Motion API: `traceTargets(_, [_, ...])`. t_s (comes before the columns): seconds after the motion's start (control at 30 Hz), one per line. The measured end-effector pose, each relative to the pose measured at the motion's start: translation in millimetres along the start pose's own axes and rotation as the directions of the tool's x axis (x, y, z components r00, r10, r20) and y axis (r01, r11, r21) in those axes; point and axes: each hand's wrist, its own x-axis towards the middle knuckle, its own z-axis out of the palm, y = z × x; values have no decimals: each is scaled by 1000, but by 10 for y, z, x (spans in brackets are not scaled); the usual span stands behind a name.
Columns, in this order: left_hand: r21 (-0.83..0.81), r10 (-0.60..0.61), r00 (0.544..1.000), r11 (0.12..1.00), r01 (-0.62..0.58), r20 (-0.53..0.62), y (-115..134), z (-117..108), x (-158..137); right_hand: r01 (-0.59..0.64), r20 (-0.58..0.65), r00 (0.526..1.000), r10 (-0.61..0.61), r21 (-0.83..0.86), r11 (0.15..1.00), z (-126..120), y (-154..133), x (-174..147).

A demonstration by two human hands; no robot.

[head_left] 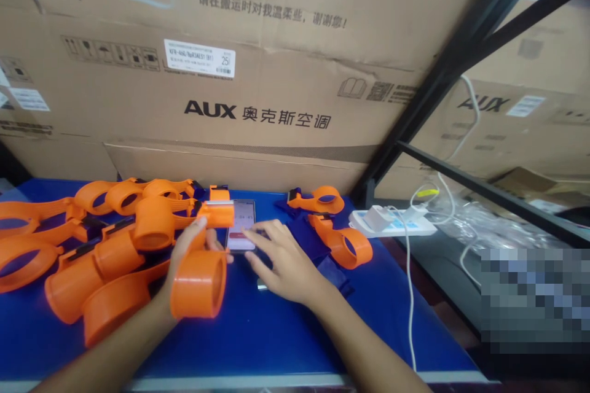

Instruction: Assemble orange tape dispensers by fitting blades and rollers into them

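My left hand (pixel 188 245) is closed around an orange plastic ring bracket (pixel 199 282), a wide loop with a short arm and a clip end at the top. Part of that hand is hidden behind the bracket. Just right of it a phone (pixel 243 227) lies on the blue tabletop with its screen lit, showing digits and a red button. My right hand (pixel 281 261) reaches over the phone's lower right edge, fingers outstretched and apart, holding nothing. A fingertip is at the screen; whether it touches, I cannot tell. A small silvery piece (pixel 262 284) lies under this hand.
Several similar orange brackets (pixel 115 252) are heaped at left. Two more orange brackets (pixel 353 247) lie at right beside dark blue pieces (pixel 311 239). A white power strip (pixel 391 224) with cables sits near a black metal frame (pixel 424 92). Large cartons (pixel 258 86) stand behind the table (pixel 258 344).
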Motion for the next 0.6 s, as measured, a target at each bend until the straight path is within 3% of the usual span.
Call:
traceTargets(0.13, [-118, 143, 989, 982, -145, -22, 162, -26, -63, 91, 202, 977, -69, -102, 991, 67, -127, 24])
traceTargets(0.2, [-147, 158, 987, 976, -159, -18, 208, -42, -92, 125, 256, 963, -88, -134, 983, 113, -193, 40])
traceTargets(0.37, [-166, 108, 993, 979, -116, -53, 245, -87, -79, 114, 288, 956, -48, -217, 970, 212, -257, 70])
traceTargets(0.6, [-169, 73, 996, 982, -79, -43, 196, -49, -59, 158, 259, 959, -114, -156, 975, 240, -201, 54])
